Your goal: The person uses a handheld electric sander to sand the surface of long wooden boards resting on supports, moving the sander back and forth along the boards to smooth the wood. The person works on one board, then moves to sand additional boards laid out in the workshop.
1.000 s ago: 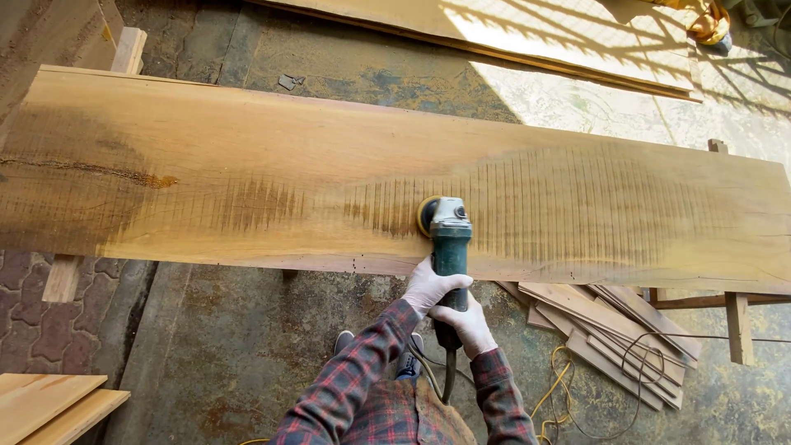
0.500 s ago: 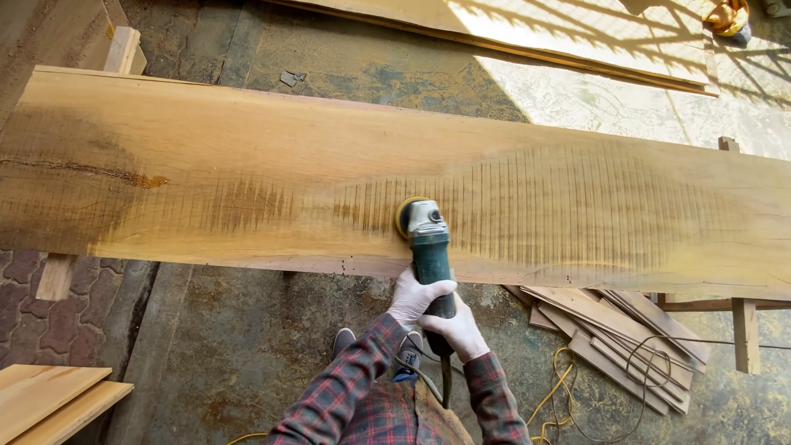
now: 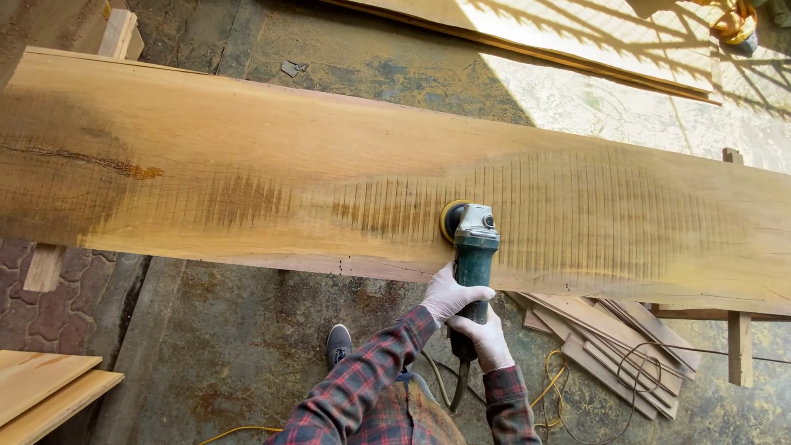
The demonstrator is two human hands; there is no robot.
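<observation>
A long wide wooden plank [image 3: 247, 165] with rows of saw marks lies across the view on supports. A green angle grinder [image 3: 473, 239] with a sanding disc rests on the plank near its front edge. Both of my hands wear white gloves. My left hand [image 3: 449, 295] grips the grinder's body just behind the head. Lower down, my right hand [image 3: 488, 338] holds the rear of the handle. My sleeves are red plaid.
Thin wood offcuts [image 3: 610, 330] and a yellow cable [image 3: 552, 387] lie on the concrete floor under the plank's right part. Pale boards [image 3: 41, 391] sit at the bottom left. Another long board [image 3: 577, 41] lies beyond the plank. My shoe [image 3: 338, 344] is below.
The grinder slid a little left along the plank, then back to the right. Both hands stayed on it throughout.
</observation>
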